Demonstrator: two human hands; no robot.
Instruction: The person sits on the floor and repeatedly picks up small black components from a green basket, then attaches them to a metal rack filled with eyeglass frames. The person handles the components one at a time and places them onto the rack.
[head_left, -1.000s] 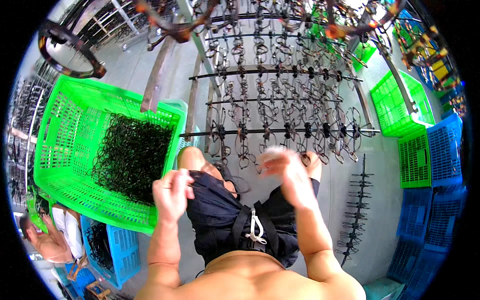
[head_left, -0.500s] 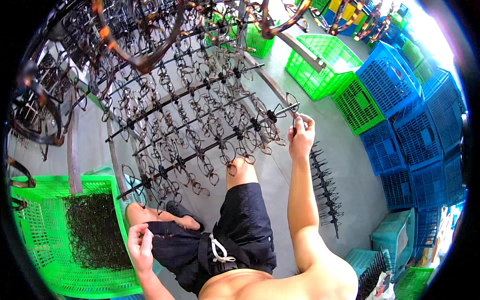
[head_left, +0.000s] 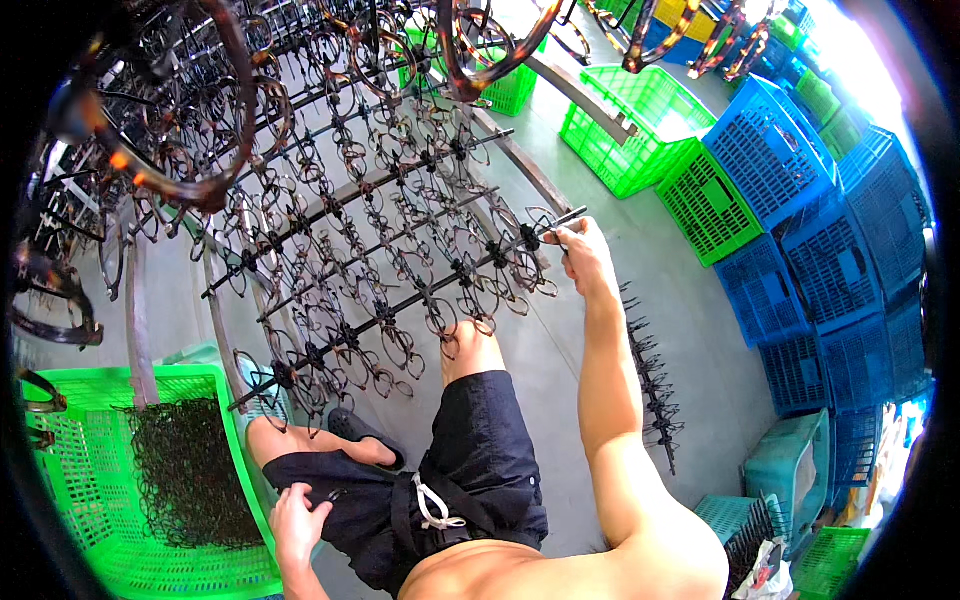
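My right hand (head_left: 584, 258): raised, arm stretched forward; fingers bent in toward the thumb at the tip of a rod. Whether they have hold of the rod, of an eyeglass frame on it, or of both, I cannot tell.

My left hand (head_left: 297, 528): low, over my dark shorts (head_left: 482, 425); fingers loosely curled, thumb standing apart, half open, nothing seen in its grip. A small dark curved piece lies just beyond the thumb; whether it touches, I cannot tell.

Front rod (head_left: 405, 302), dark: runs from my right hand down and leftward, ending ahead of my left hand; strung with eyeglass frames (head_left: 400, 348), brownish, in hanging clusters.

Further rods, likewise loaded: beyond the front rod, ahead of both hands.

Tortoiseshell frame (head_left: 190, 192): large in view, high, ahead of my left hand.

Green basket (head_left: 85, 505): just left of my left hand; holds a heap of thin dark pieces (head_left: 190, 470).

Floor rod (head_left: 652, 395), bearing dark frames: lies below and to the right of my right hand.

Bright green crate (head_left: 635, 150): ahead and to the right of my right hand.

Blue crates (head_left: 770, 150), stacked: farther right of that hand.
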